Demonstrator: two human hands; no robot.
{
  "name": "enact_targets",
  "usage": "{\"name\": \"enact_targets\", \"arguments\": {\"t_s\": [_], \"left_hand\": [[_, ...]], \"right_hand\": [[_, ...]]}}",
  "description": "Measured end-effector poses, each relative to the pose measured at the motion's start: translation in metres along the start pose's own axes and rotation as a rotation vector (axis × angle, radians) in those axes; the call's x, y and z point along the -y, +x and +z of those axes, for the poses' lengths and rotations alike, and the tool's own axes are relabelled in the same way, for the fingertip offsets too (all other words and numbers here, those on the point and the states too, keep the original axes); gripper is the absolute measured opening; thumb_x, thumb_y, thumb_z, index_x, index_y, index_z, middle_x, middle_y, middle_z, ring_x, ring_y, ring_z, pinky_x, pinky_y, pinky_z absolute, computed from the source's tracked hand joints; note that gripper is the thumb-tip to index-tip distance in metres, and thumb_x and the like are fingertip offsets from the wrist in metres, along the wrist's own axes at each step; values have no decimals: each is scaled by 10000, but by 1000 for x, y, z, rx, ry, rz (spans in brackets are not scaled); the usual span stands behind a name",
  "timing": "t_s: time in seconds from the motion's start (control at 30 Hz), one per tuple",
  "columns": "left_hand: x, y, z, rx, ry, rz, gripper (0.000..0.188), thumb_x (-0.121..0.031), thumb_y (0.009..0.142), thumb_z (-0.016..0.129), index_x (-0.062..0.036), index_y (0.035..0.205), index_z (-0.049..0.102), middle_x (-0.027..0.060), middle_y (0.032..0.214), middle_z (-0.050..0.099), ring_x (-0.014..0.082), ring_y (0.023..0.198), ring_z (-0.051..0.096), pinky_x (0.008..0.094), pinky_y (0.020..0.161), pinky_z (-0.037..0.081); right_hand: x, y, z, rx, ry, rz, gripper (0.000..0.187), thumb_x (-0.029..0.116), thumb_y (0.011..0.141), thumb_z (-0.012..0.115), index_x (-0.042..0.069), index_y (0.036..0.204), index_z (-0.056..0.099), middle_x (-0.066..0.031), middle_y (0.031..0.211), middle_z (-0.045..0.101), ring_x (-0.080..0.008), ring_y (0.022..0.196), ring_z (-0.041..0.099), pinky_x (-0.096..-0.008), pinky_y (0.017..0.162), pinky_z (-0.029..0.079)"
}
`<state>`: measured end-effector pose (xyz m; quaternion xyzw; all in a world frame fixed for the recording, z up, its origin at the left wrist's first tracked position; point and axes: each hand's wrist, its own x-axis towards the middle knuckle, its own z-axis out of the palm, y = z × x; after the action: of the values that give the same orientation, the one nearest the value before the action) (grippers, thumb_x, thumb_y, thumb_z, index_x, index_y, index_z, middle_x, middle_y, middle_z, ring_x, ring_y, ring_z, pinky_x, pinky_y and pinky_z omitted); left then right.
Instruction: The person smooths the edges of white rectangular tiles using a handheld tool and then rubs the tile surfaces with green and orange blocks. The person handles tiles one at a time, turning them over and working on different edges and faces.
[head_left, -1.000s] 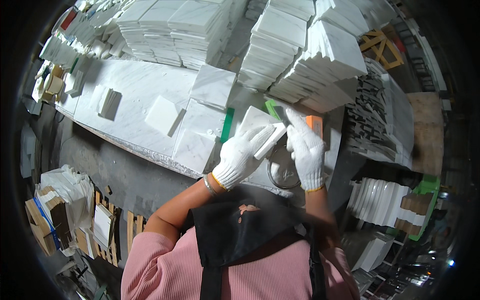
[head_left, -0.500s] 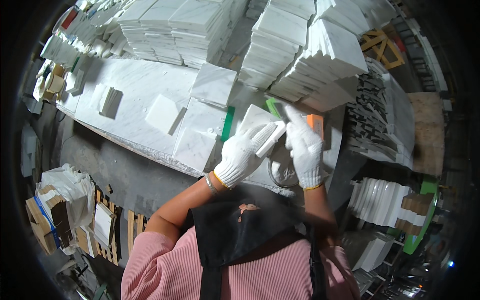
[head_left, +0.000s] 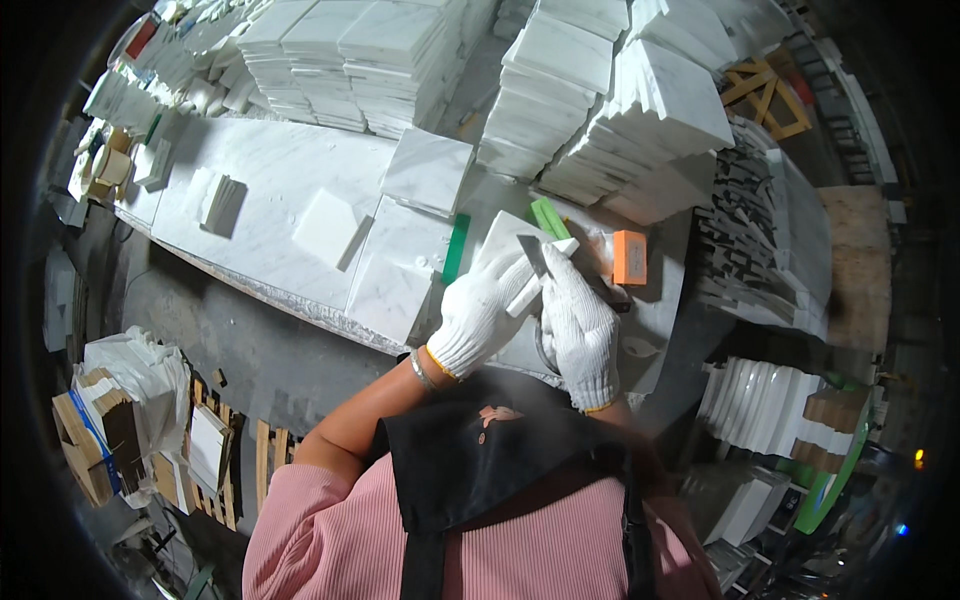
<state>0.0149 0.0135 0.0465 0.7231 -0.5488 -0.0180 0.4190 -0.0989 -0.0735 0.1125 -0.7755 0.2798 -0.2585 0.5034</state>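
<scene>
My left hand (head_left: 478, 308), in a white knit glove, is closed over a white marble tile (head_left: 507, 234) and holds it tilted on the bench. The tile's narrow edge (head_left: 528, 292) faces my right hand. My right hand (head_left: 580, 335), gloved too, grips a thin dark flat blade like a scraper (head_left: 532, 254). That blade lies across the tile's edge; whether it touches cannot be made out. Just beyond the tile is a bright green block (head_left: 547, 217). To the right stands an orange block (head_left: 629, 257).
Several marble tiles (head_left: 330, 228) lie on the bench at left, beside a dark green strip (head_left: 456, 248). Tall tile stacks (head_left: 555, 75) rise along the far side. A rack of dark-edged slabs (head_left: 745, 215) is at right. Wooden pallets (head_left: 215, 465) lie at lower left.
My right hand has moved left and toward me with the blade, from beyond the tile back over its edge. More of the orange block now shows. My left hand stays nearly in place.
</scene>
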Motion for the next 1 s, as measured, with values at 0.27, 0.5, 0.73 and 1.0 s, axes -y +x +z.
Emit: {"name": "enact_targets", "arguments": {"t_s": [0.27,0.5,0.73,1.0], "left_hand": [[-12,11,-12,292,46,-216,506,-109,811,662,-132,1314,615,96,1266,627,302,1103,635,362,859,547],[-5,6,-3,250,24,-255,479,-189,855,629,-141,1329,590,52,1235,627,263,1024,647,349,785,547],[-5,8,-1,-1,-61,-57,481,-174,832,658,-193,1311,614,65,1232,651,272,1062,647,351,811,552],[0,-4,16,230,-610,-505,440,-191,847,633,-25,1254,608,163,1206,625,290,1024,647,382,781,546]], "right_hand": [[5,21,-20,60,271,348,344,94,978,547,51,1312,618,6,745,615,-44,605,500,-212,549,441],[24,-14,-8,99,259,176,366,-16,937,568,-5,1301,605,-18,896,670,-42,675,507,-209,611,456],[0,34,-28,9,65,228,380,71,978,551,54,1356,580,21,781,544,-32,622,458,-187,536,395],[-4,-22,9,215,58,-147,374,34,946,567,44,1317,614,-103,992,691,-71,753,601,-225,637,493]]}}
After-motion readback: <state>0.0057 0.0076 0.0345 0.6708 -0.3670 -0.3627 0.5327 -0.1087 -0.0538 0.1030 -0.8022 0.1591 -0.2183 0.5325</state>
